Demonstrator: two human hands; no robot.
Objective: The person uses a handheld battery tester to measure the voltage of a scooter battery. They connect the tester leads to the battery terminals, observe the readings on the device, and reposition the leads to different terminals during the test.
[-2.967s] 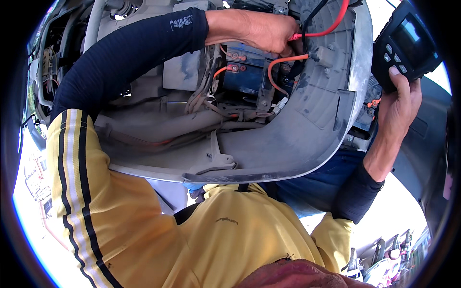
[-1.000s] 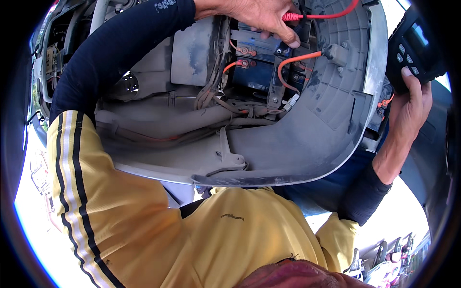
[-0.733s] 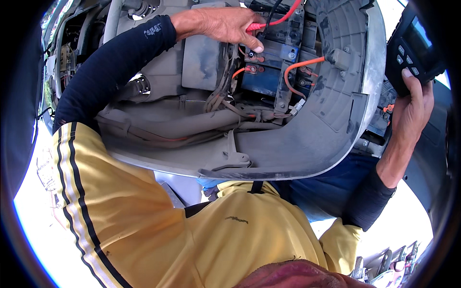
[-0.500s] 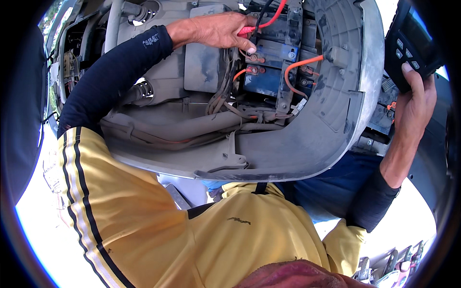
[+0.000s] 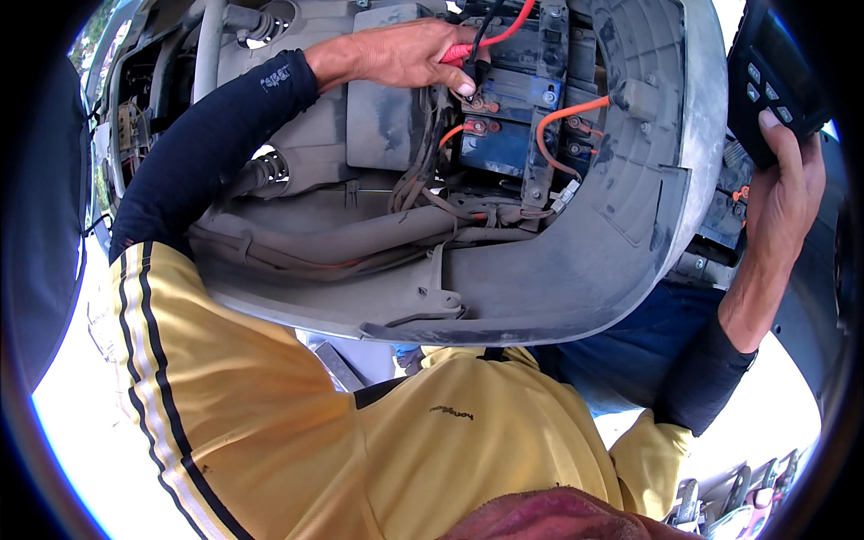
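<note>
While the person leans over an opened vehicle bay, the left hand point(image 5: 405, 56) reaches far into it and pinches a red probe point(image 5: 459, 52) between thumb and fingers, closed around it. The probe's tip sits at a terminal on the top of the blue battery point(image 5: 504, 144), which lies at the far middle of the bay. A red lead point(image 5: 511, 20) and a black lead point(image 5: 486, 22) run up from that hand toward the top edge. An orange wire point(image 5: 562, 117) loops from the right side of the battery to a fitting on the grey panel point(image 5: 576, 270), which curves around the near and right sides of the bay. Dusty wiring point(image 5: 423, 180) hangs just left of the battery. At the far right, well apart from the battery, the right hand point(image 5: 792, 180) grips a black tester point(image 5: 774, 76) from below, thumb resting by its buttons, the screen tilted toward the person.
</note>
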